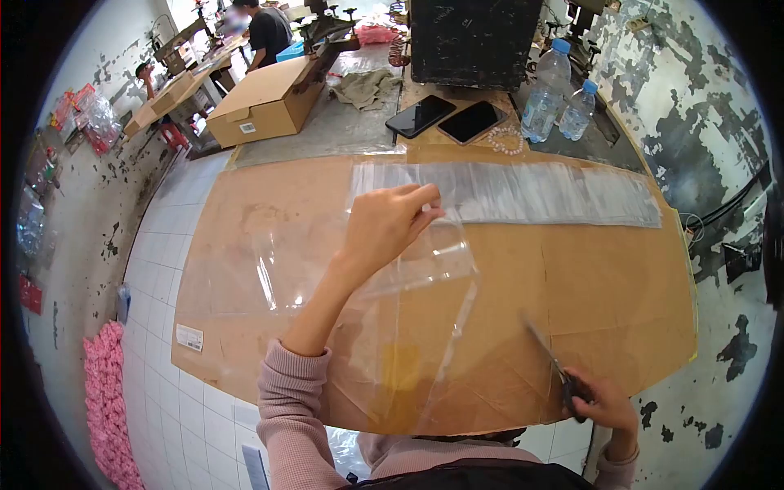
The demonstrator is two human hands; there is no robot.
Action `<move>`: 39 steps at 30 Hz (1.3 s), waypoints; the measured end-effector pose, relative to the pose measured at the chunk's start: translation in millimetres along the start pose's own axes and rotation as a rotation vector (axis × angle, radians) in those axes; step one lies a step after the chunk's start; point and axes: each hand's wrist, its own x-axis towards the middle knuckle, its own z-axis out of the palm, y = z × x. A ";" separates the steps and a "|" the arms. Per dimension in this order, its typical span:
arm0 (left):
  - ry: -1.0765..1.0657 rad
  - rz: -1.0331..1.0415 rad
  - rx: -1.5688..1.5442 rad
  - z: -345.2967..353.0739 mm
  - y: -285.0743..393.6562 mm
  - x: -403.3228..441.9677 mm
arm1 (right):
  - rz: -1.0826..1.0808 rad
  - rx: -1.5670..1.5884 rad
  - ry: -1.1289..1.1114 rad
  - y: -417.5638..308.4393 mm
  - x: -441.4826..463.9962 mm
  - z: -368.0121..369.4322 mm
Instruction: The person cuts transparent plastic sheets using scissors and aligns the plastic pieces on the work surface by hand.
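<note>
My left hand (389, 222) is closed in a pinch on the edge of a clear plastic sheet (445, 263), lifting part of it over the cardboard-covered table (612, 286). The sheet spreads leftward across the cardboard and hangs down toward the front edge; its full outline is hard to see. Low on the right, my right hand (604, 400) is wrapped round the black handles of a pair of scissors (545, 345). Their blades point up and left, slightly blurred, apart from the sheet. Behind my left hand lies a long strip of translucent plastic (539, 194).
Two phones (420, 117), a bead bracelet (508, 140) and two water bottles (545, 94) stand or lie at the back. A cardboard box (265, 98) and a crumpled cloth (365, 88) are back left. A person (268, 34) works farther off. Pink knitted material (106, 400) hangs left.
</note>
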 end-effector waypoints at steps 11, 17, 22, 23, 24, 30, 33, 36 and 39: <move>0.403 0.430 0.595 -18.2 56.1 -3.2 | -0.367 1.124 -0.078 -77.2 65.0 97.2; 0.488 0.472 0.637 -20.7 58.6 -2.0 | -0.223 0.838 0.171 -94.1 61.0 90.3; 0.481 0.485 0.640 -11.0 53.8 -2.6 | -0.273 0.726 0.269 -81.1 67.0 101.1; 0.486 0.496 0.637 -8.8 52.9 -2.6 | -0.288 0.701 0.275 -81.7 67.0 100.4; 0.487 0.495 0.638 -8.6 53.2 -2.2 | -0.304 0.676 0.282 -83.3 67.2 98.8; 0.463 0.478 0.634 -10.2 55.8 -4.8 | -0.227 0.724 0.315 -91.3 67.9 100.2; 0.460 0.473 0.640 -9.5 55.7 -5.1 | -0.198 0.733 0.325 -92.0 68.5 102.0; 0.460 0.489 0.640 -8.6 54.6 -5.7 | -0.209 0.721 0.334 -90.3 69.8 102.9; 0.460 0.518 0.648 -8.5 52.9 -5.0 | -0.210 0.702 0.339 -88.2 70.3 103.1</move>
